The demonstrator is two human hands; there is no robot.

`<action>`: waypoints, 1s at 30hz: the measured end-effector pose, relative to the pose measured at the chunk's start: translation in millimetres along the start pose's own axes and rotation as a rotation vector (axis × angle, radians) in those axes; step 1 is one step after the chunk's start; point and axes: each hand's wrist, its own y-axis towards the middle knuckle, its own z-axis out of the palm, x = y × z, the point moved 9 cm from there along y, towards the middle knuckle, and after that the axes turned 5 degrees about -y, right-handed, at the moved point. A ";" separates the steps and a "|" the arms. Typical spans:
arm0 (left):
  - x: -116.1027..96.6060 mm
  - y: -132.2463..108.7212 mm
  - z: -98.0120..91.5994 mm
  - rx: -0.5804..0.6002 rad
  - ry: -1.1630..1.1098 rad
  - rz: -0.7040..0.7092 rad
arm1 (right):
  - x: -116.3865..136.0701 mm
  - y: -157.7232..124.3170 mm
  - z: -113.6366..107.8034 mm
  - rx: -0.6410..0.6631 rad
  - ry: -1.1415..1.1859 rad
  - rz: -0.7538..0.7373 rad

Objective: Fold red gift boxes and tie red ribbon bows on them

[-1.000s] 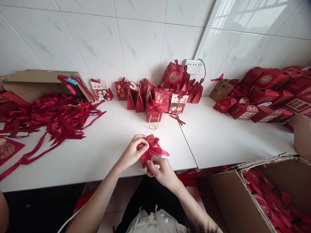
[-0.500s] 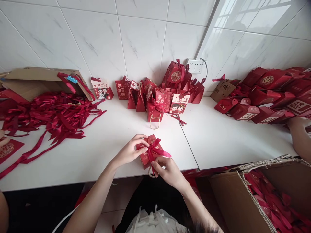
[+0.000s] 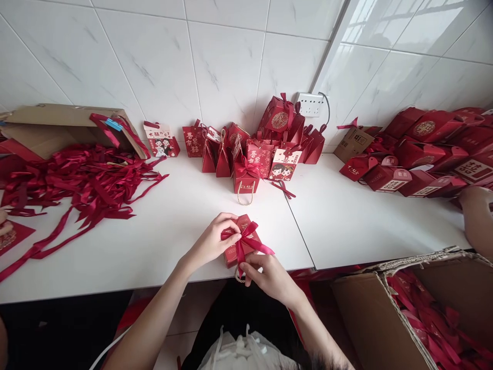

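A small red gift box (image 3: 231, 255) with gold print lies at the table's front edge, and a red ribbon bow (image 3: 250, 231) sits on its top. My left hand (image 3: 216, 241) pinches the bow near its knot from the left. At the lower right, my right hand (image 3: 265, 275) grips one hanging ribbon tail between thumb and fingers. A twisted gold cord handle (image 3: 239, 275) loops below the box, partly hidden by the right hand.
Tangled red ribbons (image 3: 96, 180) lie left, before a cardboard box (image 3: 57, 123). Finished red boxes (image 3: 246, 180) stand at the wall. More boxes (image 3: 423, 154) are stacked right. A large carton (image 3: 362, 298) holds ribboned items. Co-workers' hands (image 3: 475, 210) show at both edges.
Both hands and the gift box have shifted slightly to the right. My left fingers have closed in on the bow's knot. The right hand keeps its hold on the ribbon tail.
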 end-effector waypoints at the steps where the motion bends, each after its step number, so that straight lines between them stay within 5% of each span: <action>1: 2.1 1.4 0.3 0.013 -0.014 0.002 | 1.8 -3.5 -0.9 0.050 -0.005 -0.004; 4: 6.4 7.3 0.6 0.063 -0.055 0.015 | 0.6 -9.4 -15.4 0.129 0.011 0.051; 8: 4.6 12.5 5.0 0.135 -0.111 0.043 | -6.1 3.0 -79.7 -0.318 -0.152 0.127; 10: 3.7 10.6 0.7 0.049 -0.139 0.068 | -6.2 14.1 -92.3 -0.429 -0.222 0.105; 13: 14.3 -5.1 -17.3 -0.276 -0.218 0.038 | -13.4 34.2 -81.0 -0.357 -0.135 0.068; 16: 38.4 -31.5 -23.3 -0.517 -0.259 -0.159 | -25.1 42.1 -69.9 -0.340 0.028 0.074; 20: 47.3 -44.7 -10.3 -0.453 -0.262 -0.299 | -34.1 42.2 -59.8 -0.313 0.152 0.087; 22: 44.0 -43.3 -9.0 -0.417 -0.272 -0.280 | -26.8 34.7 -67.1 -0.413 0.055 0.060; 25: 40.9 -37.8 -11.1 -0.401 -0.343 -0.243 | 16.3 15.2 -72.2 -0.578 -0.222 -0.189; 30: 35.6 -29.4 -10.9 -0.377 -0.369 -0.241 | 69.8 -0.9 -17.2 -0.395 -0.611 -0.583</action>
